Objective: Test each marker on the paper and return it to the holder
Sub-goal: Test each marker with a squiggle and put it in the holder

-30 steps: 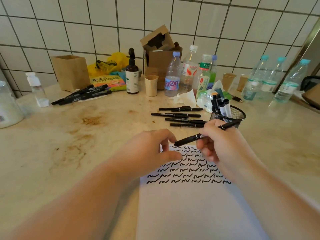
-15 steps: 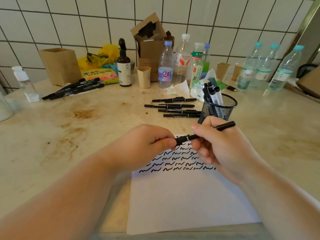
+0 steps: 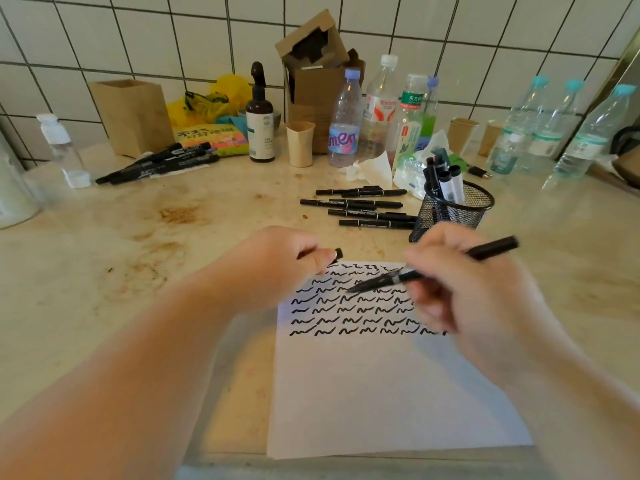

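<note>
Worktop (image 3: 104, 306): pale stone, brown stains left of centre. White paper (image 3: 381, 393) lies at the near edge, its upper part covered in black squiggles. Loose black markers (image 3: 363, 209) lie in rows beside a black mesh holder (image 3: 450, 213). Second marker group (image 3: 159, 162) far left, by a cardboard box (image 3: 133, 116). Plastic bottles (image 3: 344, 123), brown spray bottle (image 3: 259, 126), paper cup (image 3: 300, 143) and crumpled tissue (image 3: 372, 168) stand along the tiled wall.

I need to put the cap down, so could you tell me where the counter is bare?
Bare counter lies left of the paper, and right of the mesh holder. Crowded: the loose markers and bottles behind.
</note>
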